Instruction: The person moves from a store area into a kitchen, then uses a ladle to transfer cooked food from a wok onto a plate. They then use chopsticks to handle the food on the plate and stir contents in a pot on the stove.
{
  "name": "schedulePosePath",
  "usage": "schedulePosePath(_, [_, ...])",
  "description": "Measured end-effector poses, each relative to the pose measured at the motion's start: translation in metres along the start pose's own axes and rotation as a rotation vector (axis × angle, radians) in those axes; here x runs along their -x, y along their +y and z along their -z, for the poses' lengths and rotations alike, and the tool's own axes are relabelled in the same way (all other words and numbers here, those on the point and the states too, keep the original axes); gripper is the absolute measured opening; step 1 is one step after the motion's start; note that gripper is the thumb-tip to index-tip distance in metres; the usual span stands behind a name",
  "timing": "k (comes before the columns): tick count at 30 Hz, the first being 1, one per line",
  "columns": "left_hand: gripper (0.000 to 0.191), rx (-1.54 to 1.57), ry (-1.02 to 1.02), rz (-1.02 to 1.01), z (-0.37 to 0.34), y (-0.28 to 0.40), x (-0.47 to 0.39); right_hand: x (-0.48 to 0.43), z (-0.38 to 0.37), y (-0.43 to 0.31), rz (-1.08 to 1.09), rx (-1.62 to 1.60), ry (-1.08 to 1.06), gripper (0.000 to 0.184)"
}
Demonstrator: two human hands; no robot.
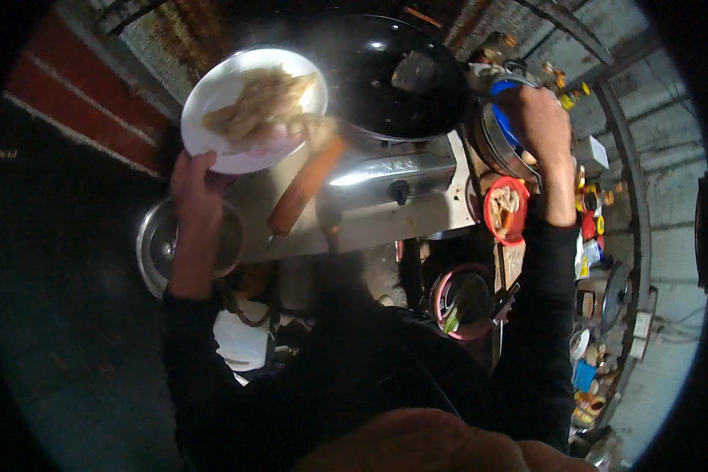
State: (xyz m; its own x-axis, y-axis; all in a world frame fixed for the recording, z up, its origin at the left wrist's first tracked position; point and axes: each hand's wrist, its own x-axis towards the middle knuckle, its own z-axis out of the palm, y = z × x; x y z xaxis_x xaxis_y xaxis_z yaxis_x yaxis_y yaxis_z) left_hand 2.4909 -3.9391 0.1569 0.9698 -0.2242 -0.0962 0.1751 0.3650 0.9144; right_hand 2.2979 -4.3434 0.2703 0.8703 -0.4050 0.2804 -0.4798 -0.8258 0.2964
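Note:
My left hand grips the lower left rim of a white plate. Pale cooked food, blurred, is heaped on the plate. To the plate's right is a black wok over a silver portable gas stove, with a small bit of food inside. My right hand is closed on what looks like the wok's dark handle, in front of a blue vessel. An orange-brown utensil handle slants below the plate; its upper end is blurred, and what supports it is unclear.
A metal basin stands beneath my left forearm. At the right are a metal pot and a red bowl with food pieces. A pink-rimmed basin holds greens, near a knife. Jars line the wall.

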Motion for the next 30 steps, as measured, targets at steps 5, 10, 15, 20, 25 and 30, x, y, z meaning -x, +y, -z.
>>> schedulePosePath(5, [0.045,-0.162,-0.069,-0.016,0.033,-0.002,-0.001,-0.002,-0.054,-0.040,-0.093,-0.295,-0.176,0.016])
schedulePosePath(10, [0.038,-0.113,0.061,0.079,-0.006,0.043,0.039,0.014,-0.078,-0.080,-0.115,-0.330,0.024,0.016])
schedulePosePath(15, [0.054,-0.791,-0.343,-0.459,-0.019,0.049,0.071,0.085,-0.058,-0.068,-0.070,-0.490,0.524,0.022])
schedulePosePath(20, [0.056,-0.203,-0.192,0.100,-0.071,0.055,0.104,0.230,-0.062,-0.043,-0.165,-0.632,0.373,0.012])
schedulePosePath(25, [0.045,-0.847,-1.105,-1.039,-0.083,-0.016,0.125,0.394,-0.083,-0.017,-0.280,-0.689,0.103,0.017])
schedulePosePath(30, [0.035,-0.044,-1.043,0.410,-0.191,-0.128,0.249,0.526,-0.041,-0.020,-0.630,-0.592,0.057,0.027])
